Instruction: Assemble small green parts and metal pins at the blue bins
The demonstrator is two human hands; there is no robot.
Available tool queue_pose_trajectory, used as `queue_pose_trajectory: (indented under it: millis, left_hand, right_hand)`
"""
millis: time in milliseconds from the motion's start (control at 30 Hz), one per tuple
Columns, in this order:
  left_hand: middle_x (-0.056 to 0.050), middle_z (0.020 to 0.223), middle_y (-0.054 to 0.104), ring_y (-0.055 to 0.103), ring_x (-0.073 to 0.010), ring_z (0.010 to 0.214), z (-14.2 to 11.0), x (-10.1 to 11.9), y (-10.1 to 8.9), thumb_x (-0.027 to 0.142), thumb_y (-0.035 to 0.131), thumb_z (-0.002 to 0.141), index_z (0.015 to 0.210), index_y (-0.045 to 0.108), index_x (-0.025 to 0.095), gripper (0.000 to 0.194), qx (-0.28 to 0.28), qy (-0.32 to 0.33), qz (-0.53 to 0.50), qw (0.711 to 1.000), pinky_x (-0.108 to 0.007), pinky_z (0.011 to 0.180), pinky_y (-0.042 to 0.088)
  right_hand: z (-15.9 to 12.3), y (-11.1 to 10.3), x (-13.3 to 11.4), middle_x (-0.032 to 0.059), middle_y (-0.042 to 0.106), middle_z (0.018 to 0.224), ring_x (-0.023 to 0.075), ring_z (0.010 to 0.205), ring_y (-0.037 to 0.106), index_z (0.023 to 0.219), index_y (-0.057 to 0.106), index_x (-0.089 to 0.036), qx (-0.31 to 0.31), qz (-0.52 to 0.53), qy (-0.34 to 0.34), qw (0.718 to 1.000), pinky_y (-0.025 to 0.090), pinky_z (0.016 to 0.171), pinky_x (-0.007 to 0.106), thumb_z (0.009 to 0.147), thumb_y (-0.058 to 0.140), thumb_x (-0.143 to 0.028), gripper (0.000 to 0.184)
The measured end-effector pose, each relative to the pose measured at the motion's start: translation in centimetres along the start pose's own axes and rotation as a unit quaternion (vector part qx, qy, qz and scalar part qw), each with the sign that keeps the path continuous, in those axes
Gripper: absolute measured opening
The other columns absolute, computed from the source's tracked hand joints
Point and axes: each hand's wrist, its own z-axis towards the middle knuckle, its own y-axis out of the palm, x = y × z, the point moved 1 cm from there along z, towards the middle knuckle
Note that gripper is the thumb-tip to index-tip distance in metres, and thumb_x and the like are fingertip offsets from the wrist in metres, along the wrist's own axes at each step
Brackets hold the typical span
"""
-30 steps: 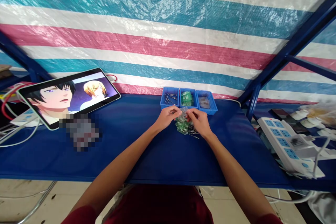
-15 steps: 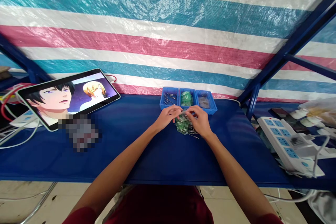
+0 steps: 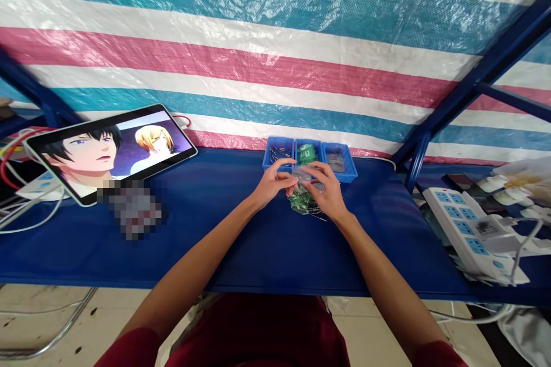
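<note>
Spreading wider, our left hand (image 3: 267,187) and right hand (image 3: 330,195) now expose the clear packet (image 3: 300,174) they hold. Blue bins (image 3: 348,175) sit at twelve o'clock.

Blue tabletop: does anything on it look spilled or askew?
Thin metal pins lie loose with green packets outside the blue bins, so they could look spilled, though the pile may be deliberate. The tablet sits at a slant. A pixelated patch beside it is unreadable; I see no damage.
</note>
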Motion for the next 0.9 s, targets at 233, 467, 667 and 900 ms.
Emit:
queue_pose_trajectory:
  millis: [233,467,667,900]
  left_hand:
    - [0.001,0.065,0.059,0.055,-0.0092,0.055,0.37,-0.88,-0.11,0.040,0.074,0.074,0.082,0.065,0.013,0.030,0.005,0.021,0.072,0.997,-0.022,0.055,0.046]
    - [-0.002,0.063,0.064,0.059,-0.0112,0.052,0.24,-0.60,-0.20,0.043,0.076,0.070,0.077,0.063,0.013,0.034,0.022,-0.070,-0.032,0.997,-0.023,0.051,0.045]
    - [-0.003,0.065,0.063,0.057,-0.0096,0.050,0.22,-0.62,-0.29,0.047,0.073,0.073,0.076,0.063,0.012,0.037,0.013,-0.106,0.002,0.994,-0.020,0.043,0.040]
    - [-0.002,0.069,0.063,0.061,-0.0132,0.060,0.21,-0.52,0.19,0.044,0.071,0.074,0.096,0.064,0.014,0.038,0.002,-0.008,0.064,0.998,-0.022,0.050,0.049]
  right_hand:
    - [-0.17,0.43,0.74,0.0038,0.069,0.080,0.0186,0.072,0.064,0.089,0.069,-0.021,0.013,0.025,0.082,0.996,0.054,0.069,0.033,0.087,0.060,-0.039,0.020]
    - [-0.11,-0.04,0.19,0.0073,0.065,0.108,0.0205,0.091,0.064,0.122,0.062,-0.027,0.008,0.046,0.034,0.998,0.056,0.072,0.035,0.092,0.051,-0.037,0.033]
    - [0.04,0.24,0.08,0.0079,0.065,0.105,0.0224,0.099,0.062,0.090,0.068,-0.023,0.012,-0.008,-0.009,1.000,0.051,0.088,0.039,0.090,0.055,-0.036,0.018]
    - [-0.19,0.43,0.64,0.0007,0.066,0.071,0.0167,0.061,0.059,0.098,0.065,-0.021,0.011,0.032,0.110,0.993,0.050,0.062,0.031,0.084,0.062,-0.040,0.024]
